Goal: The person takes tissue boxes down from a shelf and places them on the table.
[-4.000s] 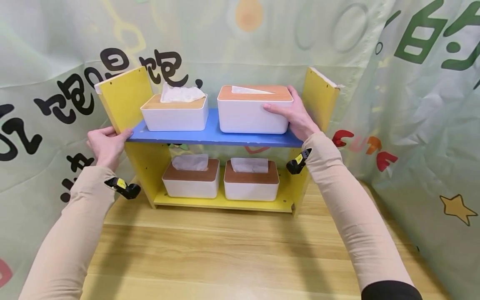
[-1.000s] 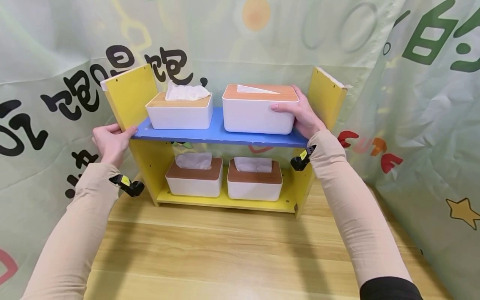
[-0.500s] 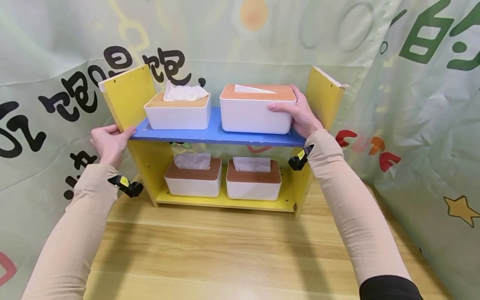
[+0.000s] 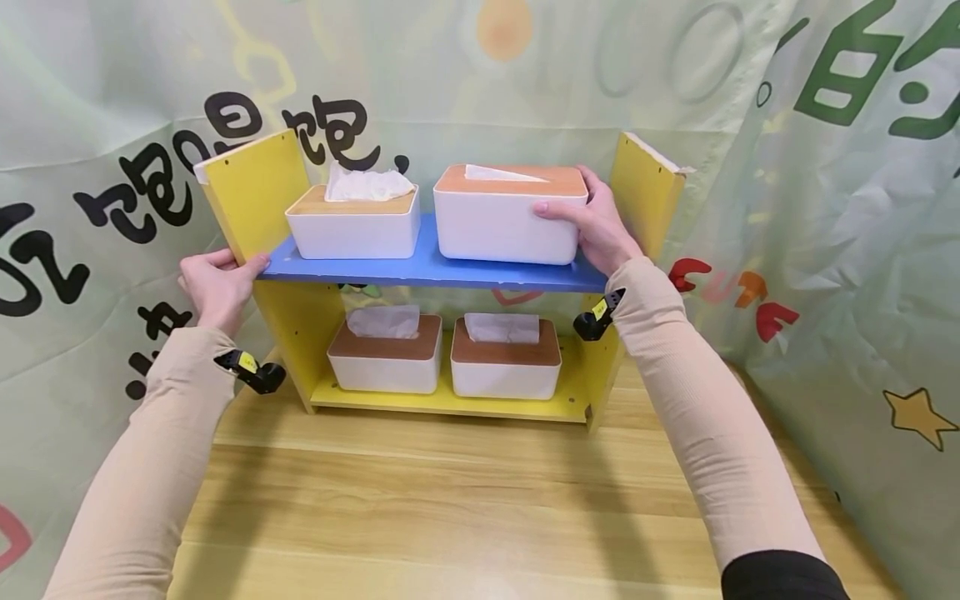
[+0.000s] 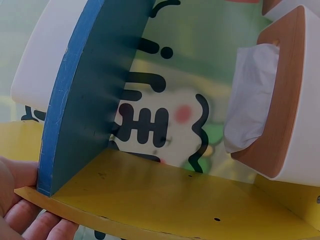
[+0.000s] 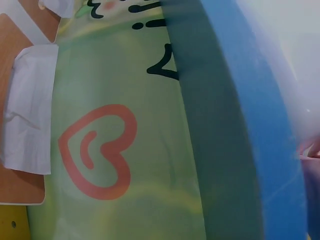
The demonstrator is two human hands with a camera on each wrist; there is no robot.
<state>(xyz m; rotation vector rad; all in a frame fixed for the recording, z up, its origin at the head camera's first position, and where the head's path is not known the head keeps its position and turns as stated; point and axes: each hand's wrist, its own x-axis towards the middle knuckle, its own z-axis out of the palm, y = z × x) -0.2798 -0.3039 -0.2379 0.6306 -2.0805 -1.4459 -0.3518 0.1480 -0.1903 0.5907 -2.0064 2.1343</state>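
In the head view my right hand [image 4: 602, 227] grips the right end of a tall white tissue box [image 4: 502, 227] with a light wood lid, thumb on its front face and the other fingers hidden behind it. This box is at the right of the blue middle board [image 4: 322, 271], its base close over the board. My left hand [image 4: 217, 287] holds the left side of the yellow shelf [image 4: 251, 196]. The left wrist view shows its thumb at the blue board's end [image 5: 46, 180] and its fingers [image 5: 42, 225] curled round the yellow panel's outer side.
A lower white tissue box [image 4: 352, 236] with crumpled tissue stands to the left on the blue board. Below, two brown-lidded tissue boxes, one left [image 4: 386, 367] and one right [image 4: 506, 371], stand on the yellow bottom board [image 4: 450, 404]. A printed cloth [image 4: 525, 92] hangs behind.
Over the last half second the tall tissue box has shifted slightly left and up in my right hand. My left hand keeps its hold on the shelf.
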